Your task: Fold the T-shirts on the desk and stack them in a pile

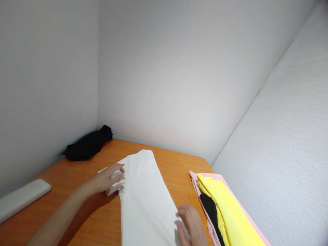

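Note:
A white shirt (pixel 146 198) lies folded lengthwise into a long strip on the wooden table, its near end cut off by the bottom of the view. What looks like a sleeve sticks out at its upper left, bunched and partly hidden by my left hand (pixel 109 178). The fingers of that hand are bent and apart over the sleeve, with a gap between thumb and forefinger. By the strip's right edge, my right hand (pixel 191 223) hovers or rests lightly, slightly blurred, thumb and fingers apart.
On the right of the table (pixel 176 167) is a stack of folded clothes: yellow (pixel 230 212), black (pixel 211 212) and pink (pixel 217 177). A black cloth (pixel 88 145) lies crumpled at the back left. A white oblong object (pixel 25 196) sits at the left edge. Walls enclose the table.

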Tool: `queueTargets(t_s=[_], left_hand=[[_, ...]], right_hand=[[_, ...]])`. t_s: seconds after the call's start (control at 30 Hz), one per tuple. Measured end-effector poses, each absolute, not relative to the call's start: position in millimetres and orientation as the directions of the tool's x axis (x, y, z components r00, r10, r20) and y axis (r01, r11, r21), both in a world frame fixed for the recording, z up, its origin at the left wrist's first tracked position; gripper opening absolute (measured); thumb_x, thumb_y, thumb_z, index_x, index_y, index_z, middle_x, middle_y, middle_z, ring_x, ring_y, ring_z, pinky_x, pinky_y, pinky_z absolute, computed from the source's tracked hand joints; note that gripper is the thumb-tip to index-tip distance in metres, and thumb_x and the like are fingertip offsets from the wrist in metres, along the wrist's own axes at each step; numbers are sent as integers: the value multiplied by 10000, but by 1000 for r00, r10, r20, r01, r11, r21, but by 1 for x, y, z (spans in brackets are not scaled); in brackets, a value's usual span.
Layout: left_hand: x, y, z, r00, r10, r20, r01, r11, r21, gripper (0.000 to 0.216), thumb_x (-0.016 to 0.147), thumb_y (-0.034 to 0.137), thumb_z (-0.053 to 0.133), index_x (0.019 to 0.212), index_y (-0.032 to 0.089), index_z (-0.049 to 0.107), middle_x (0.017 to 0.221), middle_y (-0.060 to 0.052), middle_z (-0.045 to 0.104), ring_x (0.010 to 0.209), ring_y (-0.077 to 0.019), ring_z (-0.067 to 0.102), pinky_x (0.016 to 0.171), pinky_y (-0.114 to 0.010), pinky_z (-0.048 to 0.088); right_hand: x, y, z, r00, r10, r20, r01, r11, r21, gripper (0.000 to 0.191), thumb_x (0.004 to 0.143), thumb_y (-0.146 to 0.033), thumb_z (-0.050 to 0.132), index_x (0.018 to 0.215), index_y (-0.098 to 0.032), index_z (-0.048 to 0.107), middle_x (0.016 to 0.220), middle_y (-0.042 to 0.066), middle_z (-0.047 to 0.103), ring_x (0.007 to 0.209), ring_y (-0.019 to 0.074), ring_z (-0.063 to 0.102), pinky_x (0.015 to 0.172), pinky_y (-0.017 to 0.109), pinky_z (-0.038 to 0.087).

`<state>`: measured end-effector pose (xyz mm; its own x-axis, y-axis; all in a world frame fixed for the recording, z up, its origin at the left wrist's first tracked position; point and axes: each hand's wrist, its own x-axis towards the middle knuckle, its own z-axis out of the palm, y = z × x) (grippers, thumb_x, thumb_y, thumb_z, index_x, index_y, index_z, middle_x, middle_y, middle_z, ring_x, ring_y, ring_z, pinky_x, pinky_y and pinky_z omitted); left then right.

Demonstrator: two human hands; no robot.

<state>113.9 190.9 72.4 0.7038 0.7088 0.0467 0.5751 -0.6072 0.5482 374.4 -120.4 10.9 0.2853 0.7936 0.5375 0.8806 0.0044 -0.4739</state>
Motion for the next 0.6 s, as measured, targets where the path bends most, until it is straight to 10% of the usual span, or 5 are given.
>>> queueTargets(t_s=[0.27,0.6], left_hand=[[182,181,22,475,859,-189,873,-434,224,775,858,520,395,1439,8,350,1543,-313,171,1445,-457,118,1055,-745,128],[201,238,2,580,802,-139,812,-558,171,702,907,570,248,1491,182,290,1596,-124,121,1484,-295,89,1164,-600,75]], right_hand=[[381,79,15,66,967,247,877,62,-477,525,966,-338,381,1428,-90,392,1500,188,366,1403,298,316,1139,469,289],[397,151,-32,269,963,17,907,-247,-341,687,985,-534,201,1521,-104,211,1586,104,106,1473,264,58,1190,457,79]])
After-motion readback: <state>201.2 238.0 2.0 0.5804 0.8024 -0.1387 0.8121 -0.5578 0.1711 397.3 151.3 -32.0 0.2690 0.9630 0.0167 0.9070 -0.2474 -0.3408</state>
